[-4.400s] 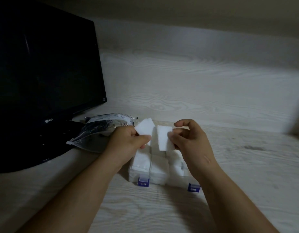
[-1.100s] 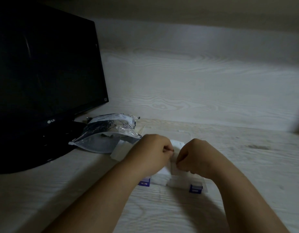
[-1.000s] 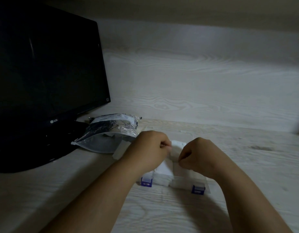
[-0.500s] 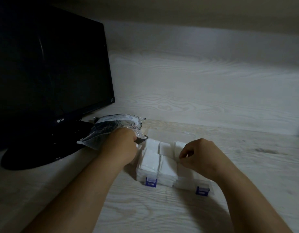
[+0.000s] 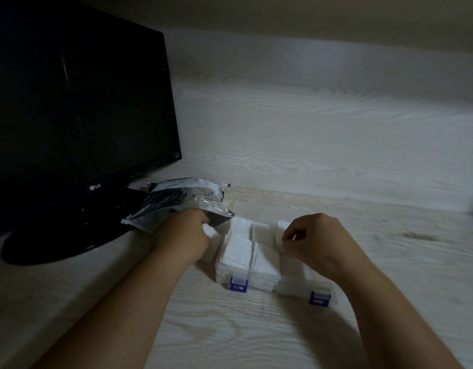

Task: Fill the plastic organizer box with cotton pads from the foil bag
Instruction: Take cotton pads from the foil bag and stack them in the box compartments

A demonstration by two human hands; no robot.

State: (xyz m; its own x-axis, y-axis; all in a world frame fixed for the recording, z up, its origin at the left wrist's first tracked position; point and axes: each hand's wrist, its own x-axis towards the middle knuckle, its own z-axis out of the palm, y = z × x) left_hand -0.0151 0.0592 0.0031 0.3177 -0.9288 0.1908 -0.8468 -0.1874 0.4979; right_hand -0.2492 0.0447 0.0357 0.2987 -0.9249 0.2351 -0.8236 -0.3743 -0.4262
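The clear plastic organizer box (image 5: 296,287) with two blue latches lies on the wooden surface, its compartments packed with white cotton pads (image 5: 238,251). The silver and black foil bag (image 5: 182,201) lies just left of it, beside the monitor's base. My left hand (image 5: 188,233) is at the bag's mouth, fingers curled round a bit of white cotton pad. My right hand (image 5: 315,238) hovers over the box's right side with fingers loosely curled; I see nothing in it.
A black monitor (image 5: 78,107) on its round stand fills the left side, close behind the foil bag. A pale wood-grain wall (image 5: 323,134) rises behind the box. The scene is dimly lit.
My left hand has left the box and gone left to the foil bag's mouth, where it now grips cotton. My right hand lifted slightly and loosened over the box.
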